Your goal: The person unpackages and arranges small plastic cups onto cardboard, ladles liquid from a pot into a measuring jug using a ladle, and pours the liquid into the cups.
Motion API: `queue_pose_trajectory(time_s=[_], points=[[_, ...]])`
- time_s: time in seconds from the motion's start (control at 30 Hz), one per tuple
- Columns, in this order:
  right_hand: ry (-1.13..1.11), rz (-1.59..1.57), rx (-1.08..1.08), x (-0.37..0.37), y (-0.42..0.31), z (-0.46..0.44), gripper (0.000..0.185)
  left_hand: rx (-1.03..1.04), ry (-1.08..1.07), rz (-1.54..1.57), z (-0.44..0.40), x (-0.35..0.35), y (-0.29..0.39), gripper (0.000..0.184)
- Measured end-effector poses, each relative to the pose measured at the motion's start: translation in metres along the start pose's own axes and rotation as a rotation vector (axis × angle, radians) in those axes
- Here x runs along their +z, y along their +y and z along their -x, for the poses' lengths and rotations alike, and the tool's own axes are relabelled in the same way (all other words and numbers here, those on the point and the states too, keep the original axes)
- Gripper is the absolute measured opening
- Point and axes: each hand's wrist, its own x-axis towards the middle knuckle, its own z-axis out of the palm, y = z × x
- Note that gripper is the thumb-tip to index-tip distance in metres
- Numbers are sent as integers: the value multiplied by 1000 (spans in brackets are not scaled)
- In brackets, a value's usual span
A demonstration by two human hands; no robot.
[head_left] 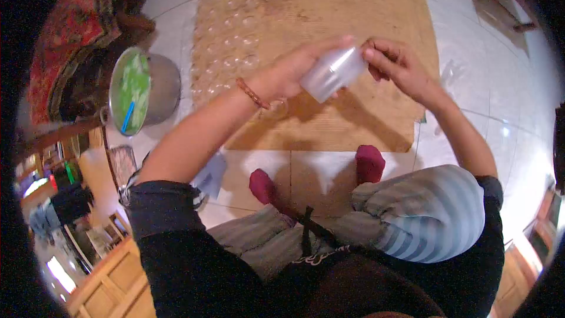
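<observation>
A translucent plastic piece that looks like a short stack of clear plastic cups (333, 73) is held tilted above the mat. My left hand (299, 69), with a beaded bracelet at its wrist, is wrapped round it from the left. At its upper right end, the bent fingers and thumb of my right hand (393, 66) pinch the rim; whether they grip one cup or several is hidden. Rows of clear cups (231, 35) stand on the left part of the tan woven mat (329, 6). One more clear cup (276, 108) shows just below my left wrist.
Left of the mat stands a large metal pot (165, 85) with green contents and a blue handle (128, 116) in it. A patterned red cloth (67, 41) hangs at upper left. Clear plastic (452, 73) lies on the white tiles right of the mat. My feet are at its near edge.
</observation>
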Motion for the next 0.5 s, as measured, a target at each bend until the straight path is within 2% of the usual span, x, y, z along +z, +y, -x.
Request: queue_pose_trajectory(time_s=[0.07,0.2,0.3,0.33,0.43,0.5], points=[[-44,16,-10,5,-27,-29,26,-23,58,74,25,-13,21,50],[-152,171,-156,21,-68,-73,26,140,180,105,64,-32,33,50],[-133,430,-374,40,-82,-93,27,188,237,231,84,-42,21,49],[-141,520,-330,48,-89,-96,24,201,249,295,88,-46,13,49],[-25,619,-841,70,-64,-122,25,174,338,383,99,-49,-11,47],[-8,599,-646,70,-65,-126,21,158,368,390,109,-50,-22,47]])
